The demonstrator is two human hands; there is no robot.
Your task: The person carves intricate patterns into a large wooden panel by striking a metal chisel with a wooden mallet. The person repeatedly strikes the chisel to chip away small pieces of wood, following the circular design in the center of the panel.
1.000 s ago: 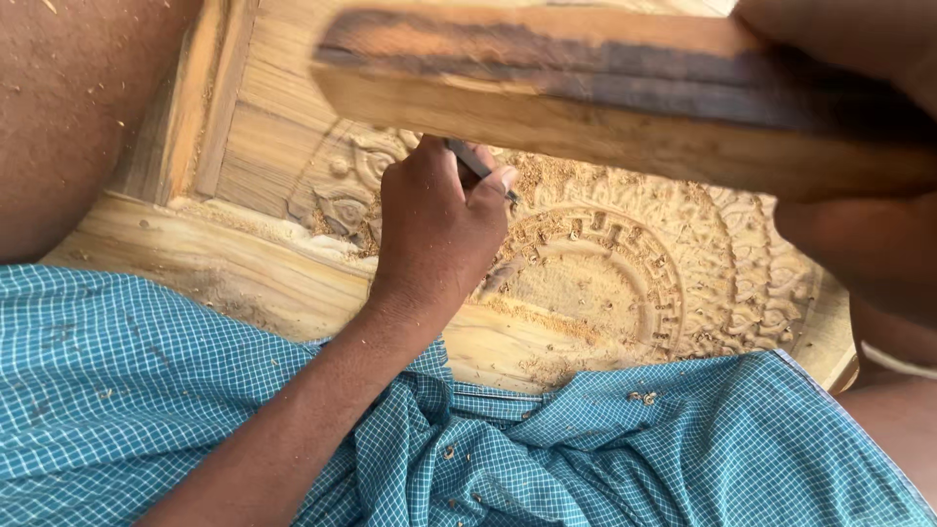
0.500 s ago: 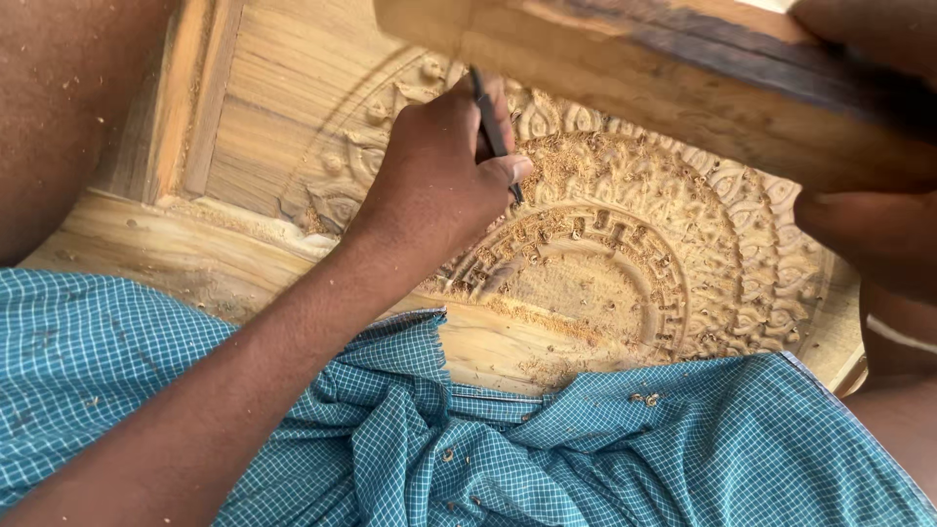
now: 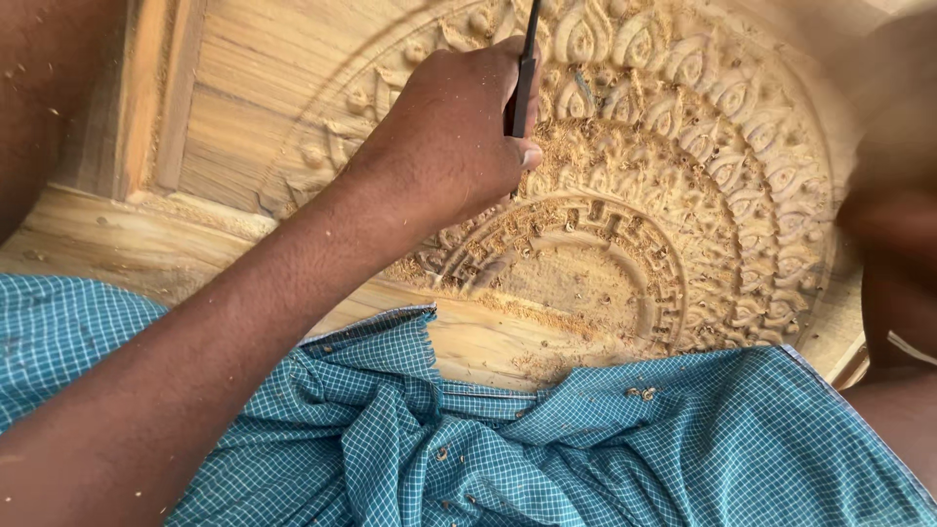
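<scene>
My left hand (image 3: 444, 146) is wrapped around a dark metal chisel (image 3: 524, 73), whose tip is hidden behind my fingers against the carved wooden panel (image 3: 703, 185). The panel bears a round medallion of petal rings and a key-pattern band. My right hand (image 3: 893, 224) is a motion blur at the right edge. The wooden mallet (image 3: 869, 78) it grips shows only as a tan smear above it, over the panel's upper right.
Loose wood chips and dust (image 3: 576, 166) lie over the medallion's centre. A teal checked cloth (image 3: 508, 449) covers my lap along the bottom, flecked with chips. The panel's raised plain border (image 3: 146, 107) runs at the left beside my bare knee (image 3: 49, 88).
The view has shifted down the panel. My left hand and chisel moved up and right across the medallion. The mallet, earlier sharp across the top, is now a blur at the right.
</scene>
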